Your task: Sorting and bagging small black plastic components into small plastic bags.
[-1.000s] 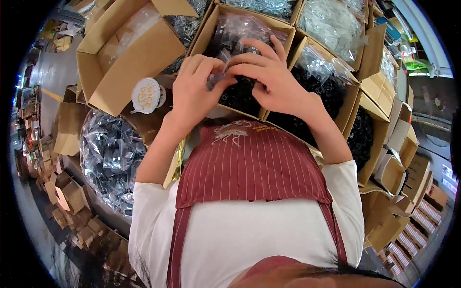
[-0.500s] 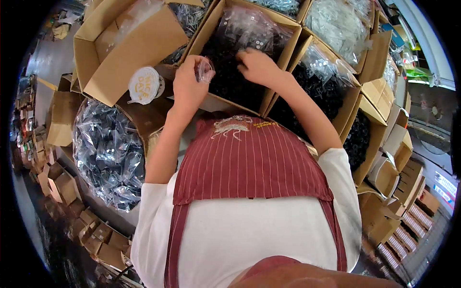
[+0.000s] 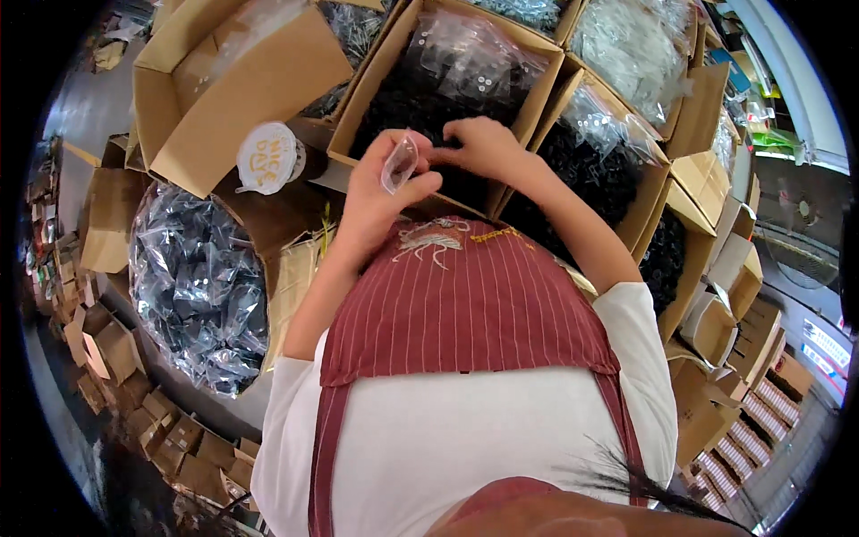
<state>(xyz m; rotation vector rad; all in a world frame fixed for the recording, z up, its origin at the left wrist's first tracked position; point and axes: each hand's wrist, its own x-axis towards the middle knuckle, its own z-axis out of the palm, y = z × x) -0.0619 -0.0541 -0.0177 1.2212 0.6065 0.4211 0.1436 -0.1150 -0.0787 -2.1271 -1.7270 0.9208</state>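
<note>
A small clear plastic bag [image 3: 400, 165] is held in my left hand [image 3: 380, 183], its mouth spread between thumb and fingers. Close beside it, my right hand [image 3: 490, 150] has its fingers bent together toward the bag; what they pinch, if anything, is too small to make out. Both hands are over the near part of a cardboard box [image 3: 548, 98] filled with small black parts [image 3: 407, 103]. On top of those parts, toward the far side, lie clear bags with small white pieces [image 3: 470, 55].
A lidded cup [image 3: 268, 159] stands left of my hands, under an open carton's flap [image 3: 250, 94]. A round container of bagged dark parts [image 3: 199, 291] is at the left. Further boxes hold black parts [image 3: 586, 170] and clear bags [image 3: 626, 49] at the right.
My left hand has moved right and nearer my body, turning the bag upward. My right hand has come down from the black parts to meet it.
</note>
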